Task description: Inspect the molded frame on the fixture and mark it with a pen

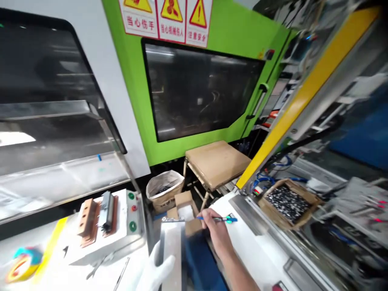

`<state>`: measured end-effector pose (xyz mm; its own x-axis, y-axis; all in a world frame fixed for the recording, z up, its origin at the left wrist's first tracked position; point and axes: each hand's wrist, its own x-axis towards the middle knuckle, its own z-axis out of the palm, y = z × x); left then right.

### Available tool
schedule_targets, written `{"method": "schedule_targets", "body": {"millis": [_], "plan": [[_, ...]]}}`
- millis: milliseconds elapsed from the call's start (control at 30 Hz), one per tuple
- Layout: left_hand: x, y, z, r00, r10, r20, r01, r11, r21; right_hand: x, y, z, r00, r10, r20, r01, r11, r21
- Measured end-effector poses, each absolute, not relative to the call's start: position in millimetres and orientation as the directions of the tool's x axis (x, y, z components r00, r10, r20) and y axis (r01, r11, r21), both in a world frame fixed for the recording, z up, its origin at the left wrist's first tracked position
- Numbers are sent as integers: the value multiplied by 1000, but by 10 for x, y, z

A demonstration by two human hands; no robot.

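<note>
Your right hand (216,238), bare, is clenched around a blue-and-teal pen (221,219), its tip pointing toward the white workbench (248,252). Your left hand (156,268), in a white glove, is grasping the lower part of a flat metal plate (171,254), which stands up between your hands.

Just past them sits an open cardboard carton (183,200), beside a lined bin (163,188). To your left are a white push-button control box (133,212), copper-coloured blocks (87,222), and a roll of tape (22,264). To your right, a cardboard tray (287,204) holds dark parts. Ahead stands a green machine (145,101) with warning labels (166,20).
</note>
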<state>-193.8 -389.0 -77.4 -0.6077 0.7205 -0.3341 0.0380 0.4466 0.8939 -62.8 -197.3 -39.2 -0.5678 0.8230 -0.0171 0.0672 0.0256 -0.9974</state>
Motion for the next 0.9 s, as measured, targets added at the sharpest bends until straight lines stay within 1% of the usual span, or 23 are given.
{"method": "schedule_targets", "body": {"millis": [100, 200, 267, 367, 433, 500, 600, 733, 900], "plan": [[-1867, -4035, -502, -622, 703, -344, -75, 384, 920, -675, -2005, -293, -622, 781, -50, 60, -16, -998], [-1772, -4001, -330, -608, 717, -342, -162, 310, 937, -716, -2053, -248, -668, 742, -54, 91, 10, -996], [-1719, -3997, -319, -591, 727, -351, -211, 281, 936, -732, -2078, -225, -696, 716, -53, 119, 42, -992], [-1666, -4043, -416, -570, 736, -365, -266, 255, 930, -743, -2100, -216, -725, 685, -72, 167, 74, -983], [-1640, -4081, -485, -562, 744, -362, -293, 231, 928, -744, -2104, -237, -716, 694, -75, 207, 107, -973], [-1616, -4108, -506, -547, 755, -361, -314, 215, 925, -741, -2099, -273, -678, 733, -58, 231, 137, -963], [-1575, -4124, -418, -505, 771, -388, -356, 224, 907, -742, -2097, -304, -635, 772, -32, 200, 124, -972], [-1533, -4120, -223, -501, 758, -419, -361, 257, 897, -776, -2146, -214, -696, 718, 6, 121, 126, -985], [-1536, -4079, -132, -495, 769, -405, -280, 300, 912, -848, -2215, -15, -771, 636, 27, 109, 174, -979]]}}
